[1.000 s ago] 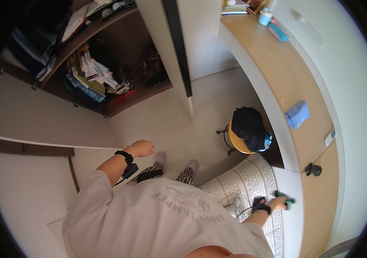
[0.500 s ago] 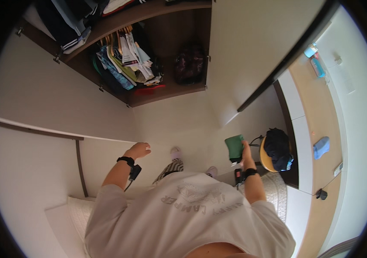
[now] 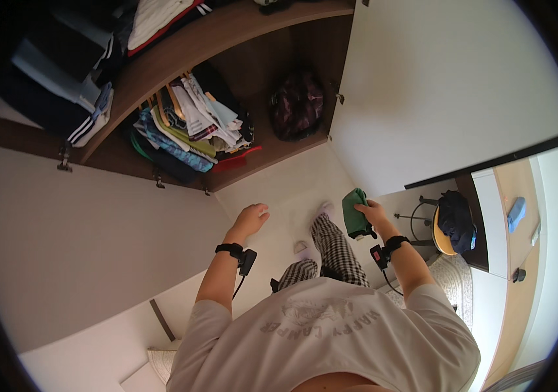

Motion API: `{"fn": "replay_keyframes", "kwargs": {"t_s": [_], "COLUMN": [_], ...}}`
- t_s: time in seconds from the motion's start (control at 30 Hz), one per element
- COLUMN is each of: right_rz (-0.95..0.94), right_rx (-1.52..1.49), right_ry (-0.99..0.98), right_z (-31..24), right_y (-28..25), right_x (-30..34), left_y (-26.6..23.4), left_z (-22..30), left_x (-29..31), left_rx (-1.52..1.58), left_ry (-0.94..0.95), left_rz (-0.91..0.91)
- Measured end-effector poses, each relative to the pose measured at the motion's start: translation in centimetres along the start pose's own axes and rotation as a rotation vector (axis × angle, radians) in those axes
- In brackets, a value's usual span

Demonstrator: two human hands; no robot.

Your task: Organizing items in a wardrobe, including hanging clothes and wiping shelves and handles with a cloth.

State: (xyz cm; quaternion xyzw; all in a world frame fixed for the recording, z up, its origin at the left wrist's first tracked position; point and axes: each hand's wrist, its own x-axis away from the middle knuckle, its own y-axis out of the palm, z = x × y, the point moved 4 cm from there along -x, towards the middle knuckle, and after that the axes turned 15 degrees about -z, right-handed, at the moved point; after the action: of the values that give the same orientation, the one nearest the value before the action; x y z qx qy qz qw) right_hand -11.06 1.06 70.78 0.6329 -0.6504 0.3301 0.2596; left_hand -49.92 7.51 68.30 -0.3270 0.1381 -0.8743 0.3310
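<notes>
A folded green cloth [image 3: 355, 215] with a dark lower edge is gripped by my right hand [image 3: 375, 217], held out over the floor in front of me. My thumb lies on top of it, and the other fingers are mostly hidden underneath. My left hand [image 3: 251, 219] holds nothing; its fingers are loosely bent with a small gap between them. It hovers near the left wardrobe door [image 3: 96, 248]. Ahead stands the opened wardrobe [image 3: 279, 153], where shirts on hangers [image 3: 194, 124] fill the lower compartment. A dark maroon bag [image 3: 296, 104] sits to their right.
Folded dark clothes [image 3: 50, 114] rest on the upper shelf [image 3: 226, 40]. The right wardrobe door [image 3: 449, 91] swings out beside my right hand. Behind it is a stool [image 3: 444, 235] bearing dark clothing [image 3: 456, 219]. A wooden desk [image 3: 511, 183] carries a blue item [image 3: 516, 214].
My view and body have turned toward the wardrobe, which now appears larger. The green cloth stays in my right hand, now tilted. My left hand has come up closer to the wardrobe.
</notes>
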Motion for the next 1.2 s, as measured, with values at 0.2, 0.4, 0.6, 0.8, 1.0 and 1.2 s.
{"fn": "replay_keyframes", "kwargs": {"t_s": [0.2, 0.4, 0.6, 0.8, 1.0, 1.2], "right_rz": [-0.014, 0.084, 0.076, 0.117, 0.391, 0.748], "right_rx": [0.184, 0.273, 0.159, 0.202, 0.396, -0.075], "right_ry": [-0.008, -0.008, 0.043, 0.014, 0.015, -0.763], "right_z": [-9.4, -18.0, -19.6, -13.9, -6.4, -4.9], "right_y": [-1.6, -2.4, -3.4, -4.5, -5.0, -4.0], "right_x": [-12.5, -25.8, -40.2, -56.2, -70.3, -78.3], "left_y": [-8.5, -16.0, -18.6, -17.5, -14.2, -9.3], "left_z": [1.7, 1.7, -0.3, -4.5, -9.5, -7.8], "left_x": [-10.8, -22.3, -36.8, -51.1, -66.1, -75.5], "left_rx": [0.028, -0.052, -0.031, -0.005, 0.057, -0.155], "left_ry": [0.055, 0.036, 0.029, 0.116, 0.206, 0.35], "left_rz": [0.107, 0.091, 0.068, -0.081, -0.061, 0.335]}}
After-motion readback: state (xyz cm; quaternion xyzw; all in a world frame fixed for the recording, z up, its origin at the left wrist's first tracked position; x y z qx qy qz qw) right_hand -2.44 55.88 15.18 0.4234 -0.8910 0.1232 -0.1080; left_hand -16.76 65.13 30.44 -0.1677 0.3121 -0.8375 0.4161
